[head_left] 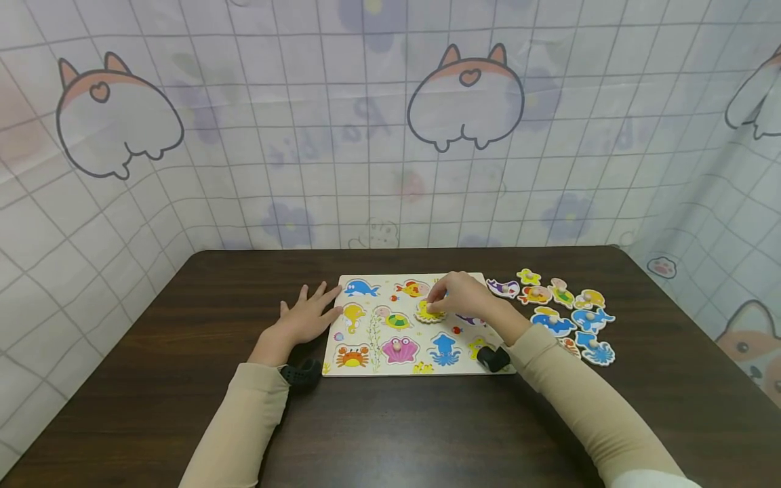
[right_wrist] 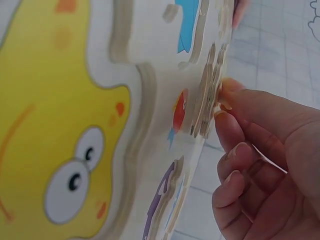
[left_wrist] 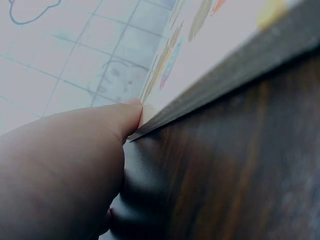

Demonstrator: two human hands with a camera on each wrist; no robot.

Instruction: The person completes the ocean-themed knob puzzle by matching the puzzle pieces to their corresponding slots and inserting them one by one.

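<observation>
A pale puzzle board [head_left: 390, 370] with sea-animal pictures lies on the table. Thumb and fingertips of my right hand [head_left: 462, 295] pinch a yellow, scalloped-edged puzzle piece [head_left: 424, 314] over the board's middle; the right wrist view shows it edge-on, so whether it sits in its recess I cannot tell. My left hand [head_left: 304, 317] lies with fingers spread at the board's left edge, its fingertips touching that edge. In the left wrist view, the left hand [left_wrist: 65, 155] meets the board's corner. A pink shell piece [head_left: 399, 350] with a knob sits in the board.
Several loose knobbed pieces lie right of the board, among them a blue whale [head_left: 592, 318], a purple whale [head_left: 503, 289] and a blue octopus [head_left: 598, 352]. The dark wooden table [head_left: 390, 434] extends around them. A grid-patterned curtain [head_left: 390, 169] hangs behind.
</observation>
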